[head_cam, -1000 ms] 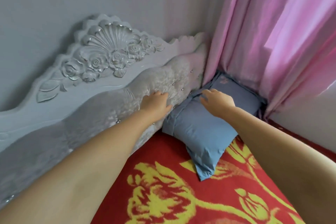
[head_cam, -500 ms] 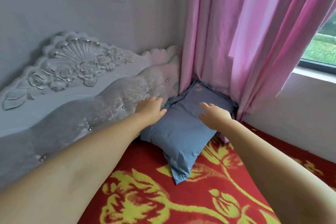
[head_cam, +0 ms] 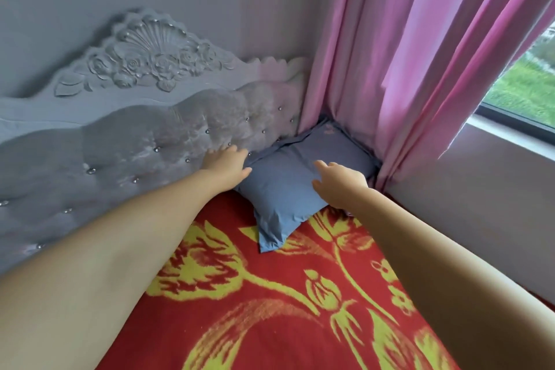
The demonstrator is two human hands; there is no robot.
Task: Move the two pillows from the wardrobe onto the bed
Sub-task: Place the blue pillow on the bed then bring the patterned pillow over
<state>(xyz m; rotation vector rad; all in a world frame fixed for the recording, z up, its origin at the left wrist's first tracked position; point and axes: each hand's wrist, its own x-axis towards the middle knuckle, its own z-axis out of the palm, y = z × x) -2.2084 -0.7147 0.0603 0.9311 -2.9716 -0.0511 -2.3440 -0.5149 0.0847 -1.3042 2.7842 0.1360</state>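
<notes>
A blue pillow (head_cam: 288, 186) lies on the bed (head_cam: 270, 324) in the far corner, against the headboard and the pink curtain. A second blue pillow edge (head_cam: 330, 132) shows behind it, mostly hidden. My left hand (head_cam: 226, 165) rests at the pillow's left edge by the headboard, fingers spread, holding nothing. Over the pillow's right side hovers my right hand (head_cam: 339, 182), fingers apart and empty. The wardrobe is not in view.
A carved grey headboard (head_cam: 144, 117) with tufted padding runs along the left. Pink curtains (head_cam: 405, 54) hang at the corner, and a window (head_cam: 522, 93) with a ledge sits at the right. The bed carries a red blanket with yellow flowers.
My right hand has lifted off the pillow and drawn back toward me. My left hand has slid slightly back along the pillow's left edge. The view has swung right, showing the window.
</notes>
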